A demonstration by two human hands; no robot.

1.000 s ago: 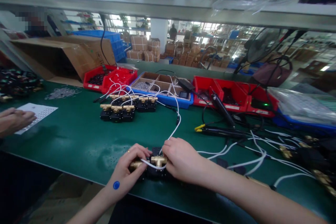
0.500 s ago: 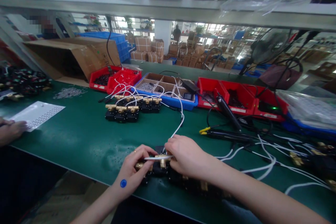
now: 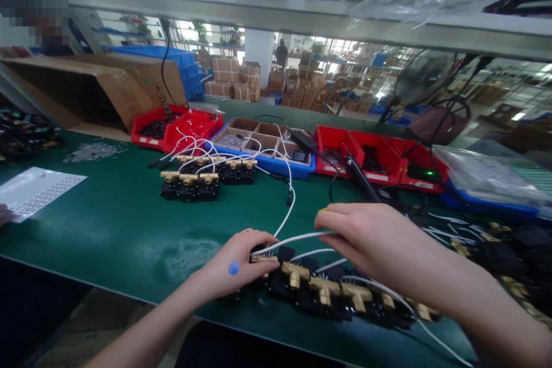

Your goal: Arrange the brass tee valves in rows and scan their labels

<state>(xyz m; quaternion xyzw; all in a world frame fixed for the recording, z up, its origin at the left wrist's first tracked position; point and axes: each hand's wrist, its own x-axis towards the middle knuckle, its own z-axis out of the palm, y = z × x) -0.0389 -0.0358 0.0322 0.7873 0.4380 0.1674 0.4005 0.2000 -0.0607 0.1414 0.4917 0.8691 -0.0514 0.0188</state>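
Note:
A row of several black valve units with brass tee fittings [image 3: 323, 290] lies along the near edge of the green bench [image 3: 125, 230]. My left hand [image 3: 237, 264] rests closed on the leftmost unit of that row, a blue dot on its back. My right hand [image 3: 366, 236] is raised a little above the row and pinches a white cable [image 3: 288, 239] that runs back to the unit under my left hand. More white cables trail from the other units.
A second group of finished valve units [image 3: 202, 175] with white leads stands mid-bench. Behind are red bins [image 3: 366, 158], a blue compartment tray [image 3: 259, 144], a cardboard box [image 3: 86, 86] and a black soldering tool [image 3: 357, 175]. A white perforated sheet [image 3: 37, 192] lies left.
My right hand has lifted off the brass fitting and moved right, drawing the white cable out taut. The row of units beneath it is now uncovered. Another person's hand at the left has withdrawn.

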